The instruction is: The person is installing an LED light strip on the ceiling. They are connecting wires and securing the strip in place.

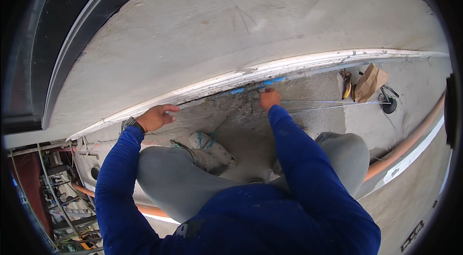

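Observation:
My left hand (pixel 156 117) is held beside the white ridged strip (pixel 193 94) at the foot of the wall, thumb and fingers stretched out, holding nothing that I can see. A watch is on that wrist. Farther right, my right hand (pixel 269 98) is closed low over the wet grey mortar (pixel 236 110) along the wall's base. What its fingers grip, if anything, is hidden. Just beyond it, blue pieces (pixel 273 82) show in the joint under the strip. Two thin pale lines (pixel 333 106) run from near this hand to a round black object (pixel 388 105) on the right.
A brown paper bag (pixel 370 82) lies at the right beside a dark and yellow thing (pixel 346 84). My mortar-smeared shoe (pixel 212 153) is between my knees. An orange pipe or rail (pixel 405 149) curves behind me. At lower left, scaffold-like poles (pixel 58 197) stand past the edge.

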Demonstrator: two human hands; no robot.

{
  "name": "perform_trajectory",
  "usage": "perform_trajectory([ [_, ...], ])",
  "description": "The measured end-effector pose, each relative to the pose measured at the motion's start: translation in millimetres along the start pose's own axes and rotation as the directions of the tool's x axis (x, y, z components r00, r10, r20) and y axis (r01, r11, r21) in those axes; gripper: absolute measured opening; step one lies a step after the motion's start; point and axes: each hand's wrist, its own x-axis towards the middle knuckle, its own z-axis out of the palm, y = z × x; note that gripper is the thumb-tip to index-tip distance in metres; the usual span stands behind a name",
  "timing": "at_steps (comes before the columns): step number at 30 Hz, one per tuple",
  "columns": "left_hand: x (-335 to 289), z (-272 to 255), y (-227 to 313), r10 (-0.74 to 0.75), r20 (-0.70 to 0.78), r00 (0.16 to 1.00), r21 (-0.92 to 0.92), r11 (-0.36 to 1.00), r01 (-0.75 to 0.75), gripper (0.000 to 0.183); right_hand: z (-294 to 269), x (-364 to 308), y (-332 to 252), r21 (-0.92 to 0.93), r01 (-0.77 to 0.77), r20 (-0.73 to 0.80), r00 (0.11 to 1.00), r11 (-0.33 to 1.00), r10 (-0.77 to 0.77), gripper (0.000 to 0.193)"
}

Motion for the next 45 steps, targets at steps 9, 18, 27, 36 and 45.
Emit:
perform_trajectory([
  [9,137,83,136,0.329,0.131,0.935,0.110,0.933,-0.344,0.044,33,59,52,0.101,0.114,0.012,0.993,0.988,-0.116,0.023],
  [18,241,220,124,-0.153,-0.072,0.986,-0.733,0.678,0.052,0.043,16,-9,-12,-0.112,0.121,0.029,0.993,0.986,-0.119,0.024],
  [27,259,214,116,-0.163,-0.178,0.970,-0.799,0.599,-0.046,0.021,3,-19,-21,-0.191,0.147,0.016,0.989,0.970,-0.147,0.023],
  [36,253,233,98,0.139,-0.551,0.823,-0.079,0.973,-0.217,0.019,8,-21,-24,-0.211,0.131,-0.025,0.990,0.969,-0.140,0.023],
  [45,235,206,128,0.366,-0.658,0.658,0.125,0.915,-0.383,0.041,0,-23,-30,-0.254,0.100,-0.089,0.988,0.962,-0.126,0.022],
])
